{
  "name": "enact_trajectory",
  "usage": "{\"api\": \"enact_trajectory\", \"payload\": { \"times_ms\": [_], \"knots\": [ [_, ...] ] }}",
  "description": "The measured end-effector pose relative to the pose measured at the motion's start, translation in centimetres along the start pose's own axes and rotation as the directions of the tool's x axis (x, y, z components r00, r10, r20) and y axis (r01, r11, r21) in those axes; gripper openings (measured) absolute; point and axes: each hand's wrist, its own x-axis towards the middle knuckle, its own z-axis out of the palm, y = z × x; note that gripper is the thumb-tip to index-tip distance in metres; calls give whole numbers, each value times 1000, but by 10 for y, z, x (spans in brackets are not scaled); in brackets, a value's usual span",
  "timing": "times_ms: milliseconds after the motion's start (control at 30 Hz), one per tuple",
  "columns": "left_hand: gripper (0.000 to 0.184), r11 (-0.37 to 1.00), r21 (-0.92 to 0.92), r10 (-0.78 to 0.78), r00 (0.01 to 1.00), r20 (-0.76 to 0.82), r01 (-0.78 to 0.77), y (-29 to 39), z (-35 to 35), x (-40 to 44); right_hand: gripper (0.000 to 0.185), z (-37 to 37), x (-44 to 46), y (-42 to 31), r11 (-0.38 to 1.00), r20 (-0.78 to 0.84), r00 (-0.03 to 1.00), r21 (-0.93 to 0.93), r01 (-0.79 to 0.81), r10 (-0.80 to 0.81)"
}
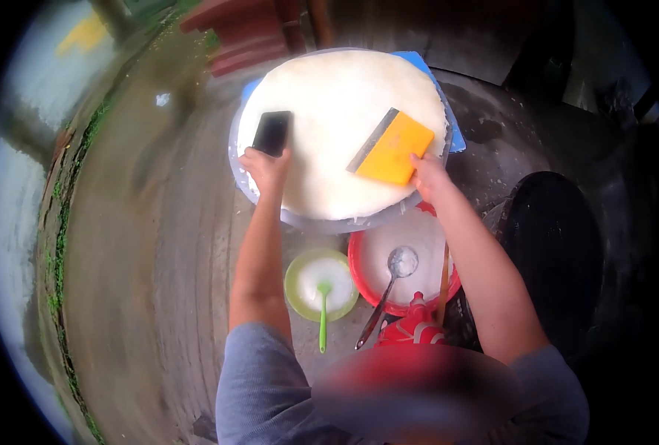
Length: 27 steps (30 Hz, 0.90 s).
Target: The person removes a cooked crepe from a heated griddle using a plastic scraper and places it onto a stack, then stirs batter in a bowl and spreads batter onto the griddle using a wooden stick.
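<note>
My left hand (267, 169) is closed around the lower end of a flat black rectangular object (272, 133); I cannot tell its exact kind. It lies over the left part of a large round white slab (337, 141) with a smooth top. At the slab's right side, my right hand (428, 176) grips a yellow scraper (398, 152) by its edge. The scraper has a dark grey blade strip, tilted toward the upper left. Whether either tool touches the white surface is hard to tell.
Below the slab stand a green bowl (291, 285) of white stuff with a green spoon (323, 319) and a red basin (353, 259) with white contents and a ladle (402, 263). A red bottle (417, 322) is near me. A dark round shape (552, 252) is at right.
</note>
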Motion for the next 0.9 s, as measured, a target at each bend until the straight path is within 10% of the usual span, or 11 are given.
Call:
{"api": "enact_trajectory", "payload": {
  "times_ms": [200, 300, 400, 467, 567, 667, 900],
  "knots": [
    [70, 986, 116, 113, 992, 55, -119, -29, -3, -10, 33, -4, -17, 2, 996, 55, 998, -86, -29, 33],
    [70, 984, 138, 94, 988, 126, -111, -28, -8, -7, 37, -24, -36, 7, 703, -33, 962, -690, 174, -270],
    [83, 907, 385, 185, 983, 4, -172, -32, 1, -12, 25, -86, -60, 55, 676, 120, 899, -620, 399, -421],
    [83, 875, 455, 185, 983, 2, -166, -5, -14, -37, 20, -124, -96, 92, 780, 84, 943, -540, 315, -323],
    [63, 673, 298, 605, 736, 304, -677, 4, -6, -65, 18, -175, -148, 146, 801, -32, 988, -591, 101, -148],
    [63, 678, 341, 419, 723, 549, -652, 4, 8, -78, 18, -210, -185, 176, 678, -55, 976, -728, 105, -211],
    [65, 650, 355, 436, 712, 550, -672, 2, -3, -77, 27, -266, -213, 238, 623, -228, 961, -778, -83, -157]
  ]
}}
